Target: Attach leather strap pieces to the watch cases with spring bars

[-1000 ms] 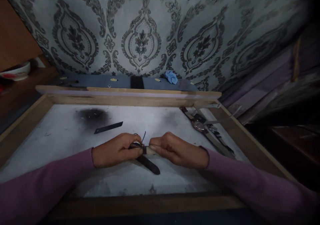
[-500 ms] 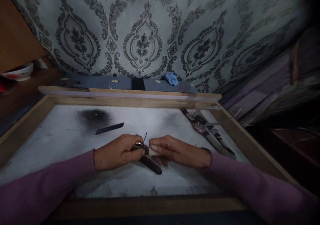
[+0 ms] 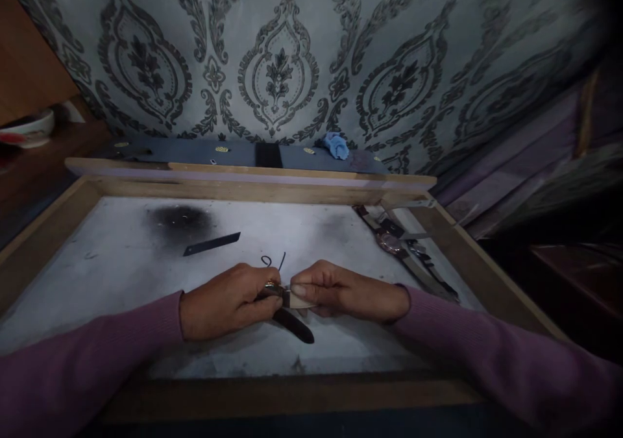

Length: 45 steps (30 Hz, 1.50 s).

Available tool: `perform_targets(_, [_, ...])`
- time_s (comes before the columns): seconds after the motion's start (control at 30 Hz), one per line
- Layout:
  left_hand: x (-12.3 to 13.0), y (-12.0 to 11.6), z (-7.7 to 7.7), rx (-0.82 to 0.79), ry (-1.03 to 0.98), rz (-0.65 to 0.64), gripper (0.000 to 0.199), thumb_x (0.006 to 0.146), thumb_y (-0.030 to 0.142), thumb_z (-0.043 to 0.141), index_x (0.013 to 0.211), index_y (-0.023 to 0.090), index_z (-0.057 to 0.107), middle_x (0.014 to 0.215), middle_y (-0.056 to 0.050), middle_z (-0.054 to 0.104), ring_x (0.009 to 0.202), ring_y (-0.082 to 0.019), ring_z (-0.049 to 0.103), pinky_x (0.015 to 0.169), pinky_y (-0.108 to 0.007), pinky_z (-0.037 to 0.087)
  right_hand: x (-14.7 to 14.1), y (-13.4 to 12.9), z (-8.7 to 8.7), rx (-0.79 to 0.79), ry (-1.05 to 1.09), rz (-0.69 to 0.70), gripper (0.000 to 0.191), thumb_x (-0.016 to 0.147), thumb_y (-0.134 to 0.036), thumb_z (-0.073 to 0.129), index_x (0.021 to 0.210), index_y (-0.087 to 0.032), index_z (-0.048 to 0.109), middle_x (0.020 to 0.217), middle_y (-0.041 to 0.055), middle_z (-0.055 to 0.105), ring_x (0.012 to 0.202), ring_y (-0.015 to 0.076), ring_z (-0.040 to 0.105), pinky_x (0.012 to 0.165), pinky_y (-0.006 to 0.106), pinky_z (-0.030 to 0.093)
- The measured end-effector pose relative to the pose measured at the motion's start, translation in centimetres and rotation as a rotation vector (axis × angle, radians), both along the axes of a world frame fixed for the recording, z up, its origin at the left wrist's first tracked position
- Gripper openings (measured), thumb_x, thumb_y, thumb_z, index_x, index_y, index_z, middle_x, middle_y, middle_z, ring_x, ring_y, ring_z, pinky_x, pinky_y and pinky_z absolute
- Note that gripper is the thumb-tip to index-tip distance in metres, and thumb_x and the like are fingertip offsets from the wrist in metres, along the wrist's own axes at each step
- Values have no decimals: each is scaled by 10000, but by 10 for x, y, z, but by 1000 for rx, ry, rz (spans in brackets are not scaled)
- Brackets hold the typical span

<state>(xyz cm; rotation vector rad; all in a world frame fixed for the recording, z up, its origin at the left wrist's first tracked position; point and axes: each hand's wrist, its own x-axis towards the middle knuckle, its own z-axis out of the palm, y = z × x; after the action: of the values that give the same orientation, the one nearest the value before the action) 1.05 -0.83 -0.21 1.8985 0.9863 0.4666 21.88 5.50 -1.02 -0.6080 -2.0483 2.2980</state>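
Two watches (image 3: 390, 242), dark blade (image 3: 212, 244) nearby; left fingers (image 3: 267, 308) grip, partly hide third watch (image 3: 273, 287); right fingers (image 3: 314, 293) pinch pale strip (image 3: 298, 302).

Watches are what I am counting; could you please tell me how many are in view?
3: one watch in the left hand, a larger one and a smaller one at the right of the tray. More may be hidden there.

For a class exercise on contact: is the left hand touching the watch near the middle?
Touching. The head view shows the left hand pinching the watch between thumb and forefinger, no gap visible.
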Motion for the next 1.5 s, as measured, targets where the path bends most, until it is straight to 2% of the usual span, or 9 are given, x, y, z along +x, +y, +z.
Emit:
perform_targets(0.47, [1,0,0,37,59,-5,190,902,213,423,714,196,398,584,60,391,505,-96,368,504,-237,267,0,-1,1,-31,30,18,420,939,-473,470,663,-160,426,509,-108,259,425,38,187,414,223,141])
perform_targets(0.77, [-3,8,-1,-259,-174,32,192,861,272,477,698,177,443,628,54,364,564,-99,337,518,-240,275,0,-3,7,190,-7,-20,442,930,-542,426,680,-182,373,588,-81,279,509,60,258,459,208,228])
perform_targets(1.0, [-2,7,-4,-406,-309,97,233,864,323,510,692,183,440,556,80,359,477,-76,284,461,-227,225,0,-3,11,153,4,-43,429,935,-536,426,703,-178,383,580,-88,267,493,56,232,453,219,196])
perform_targets(1.13, [-2,8,-5,-456,-338,140,244,839,356,543,696,180,454,538,88,365,445,-64,266,423,-209,207,2,-2,13,147,7,-80,386,924,-538,448,844,-161,441,609,-90,275,499,60,250,455,211,217])
perform_targets(1.2, [-2,8,-5,-490,-340,172,239,831,375,554,726,177,472,527,92,371,423,-58,258,397,-201,191,3,-1,15,210,-17,-103,377,934,-533,430,897,-158,444,609,-81,355,502,63,297,463,206,251])
perform_targets(1.37, [-3,8,-5,-558,-375,222,224,812,379,580,787,175,492,488,110,363,376,-45,233,353,-184,166,4,0,20,352,-24,-146,331,968,-482,386,869,-170,429,652,-31,513,541,84,452,532,218,370])
perform_targets(1.43, [-3,8,-6,-560,-382,219,209,816,363,582,784,175,494,486,108,369,371,-41,236,348,-179,166,3,-1,20,497,-32,-161,313,979,-440,377,829,-173,442,664,-18,521,582,102,480,578,235,394])
perform_targets(1.5, [-3,8,-7,-557,-378,226,201,825,351,579,780,175,495,494,100,385,368,-38,248,347,-178,166,2,-3,20,718,-34,-182,295,986,-383,372,812,-172,481,696,5,539,634,124,495,624,255,406])
